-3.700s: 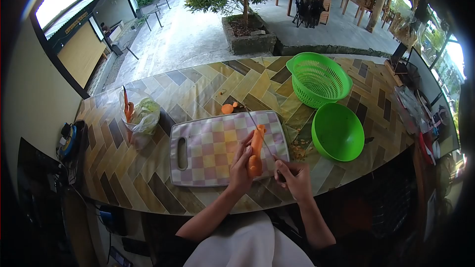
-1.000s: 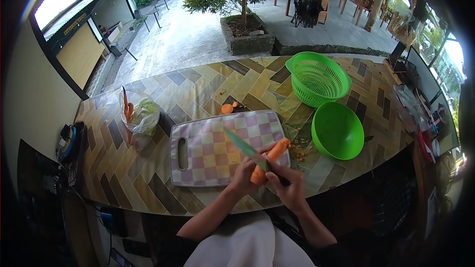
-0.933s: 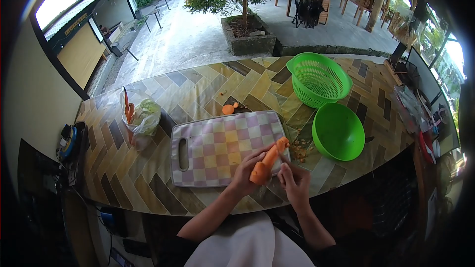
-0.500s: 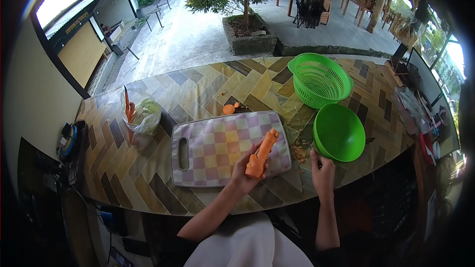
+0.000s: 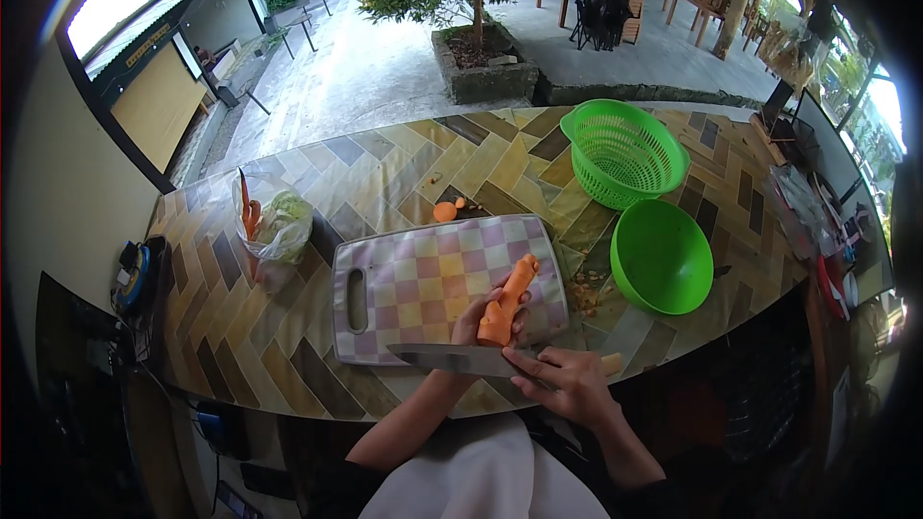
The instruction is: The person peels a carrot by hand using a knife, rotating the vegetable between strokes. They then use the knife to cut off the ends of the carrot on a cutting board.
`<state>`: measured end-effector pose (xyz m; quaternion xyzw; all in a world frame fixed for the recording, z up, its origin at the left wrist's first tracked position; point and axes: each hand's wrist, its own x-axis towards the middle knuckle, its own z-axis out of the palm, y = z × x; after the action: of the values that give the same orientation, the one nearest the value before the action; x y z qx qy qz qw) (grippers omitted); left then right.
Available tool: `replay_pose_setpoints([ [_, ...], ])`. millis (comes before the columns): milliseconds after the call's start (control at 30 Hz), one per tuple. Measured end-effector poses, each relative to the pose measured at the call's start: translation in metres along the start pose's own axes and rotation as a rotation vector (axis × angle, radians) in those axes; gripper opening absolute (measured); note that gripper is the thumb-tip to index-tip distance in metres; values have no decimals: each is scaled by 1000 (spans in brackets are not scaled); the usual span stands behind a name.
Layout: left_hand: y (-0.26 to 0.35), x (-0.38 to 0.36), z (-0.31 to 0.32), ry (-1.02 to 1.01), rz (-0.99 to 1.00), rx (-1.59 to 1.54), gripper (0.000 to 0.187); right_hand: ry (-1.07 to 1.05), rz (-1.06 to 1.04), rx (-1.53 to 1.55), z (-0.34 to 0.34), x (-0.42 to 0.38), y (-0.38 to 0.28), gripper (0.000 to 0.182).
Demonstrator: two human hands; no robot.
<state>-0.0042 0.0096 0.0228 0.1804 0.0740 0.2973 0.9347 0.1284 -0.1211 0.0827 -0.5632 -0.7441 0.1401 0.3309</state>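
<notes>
A peeled, knobbly carrot (image 5: 508, 305) is gripped in my left hand (image 5: 469, 319), tilted over the right part of the checkered cutting board (image 5: 413, 279). My right hand (image 5: 569, 384) is closed round a kitchen knife (image 5: 452, 358), one finger stretched along the blade's back. The blade points left, crossing in front of my left wrist and the board's near edge, close below the carrot's lower end. Part of the pale handle shows to the right of my fingers. Beyond the board lie carrot ends (image 5: 445, 211) on a dark piece.
A green colander (image 5: 625, 154) stands at the back right, with a green bowl (image 5: 661, 258) in front of it. Orange scraps (image 5: 588, 290) lie beside the board. A plastic bag (image 5: 279, 229) with vegetables sits at the left on the patterned tabletop (image 5: 240, 327).
My right hand has come from beside the bowl toward the carrot and now holds the knife, blade leftward. The left hand keeps the carrot in nearly the same place.
</notes>
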Motion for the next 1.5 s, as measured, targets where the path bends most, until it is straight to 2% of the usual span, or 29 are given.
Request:
replay_pose_setpoints([
  [233, -1, 1, 0, -6, -12, -36, 52, 34, -20, -106, 0, 6, 0, 46],
  [467, 0, -2, 8, 40, -58, -31, 52, -37, -90, -125, 1, 6, 6, 50],
  [1067, -2, 0, 5, -30, -129, -180, 45, -54, -30, -88, 5, 10, 2, 49],
  [1367, 2, 0, 12, -1, -55, 35, 53, -47, 31, 52, -1, 13, 3, 49],
  [1500, 1, 0, 7, -10, -54, 98, 54, -79, -2, 10, -5, 14, 2, 50],
])
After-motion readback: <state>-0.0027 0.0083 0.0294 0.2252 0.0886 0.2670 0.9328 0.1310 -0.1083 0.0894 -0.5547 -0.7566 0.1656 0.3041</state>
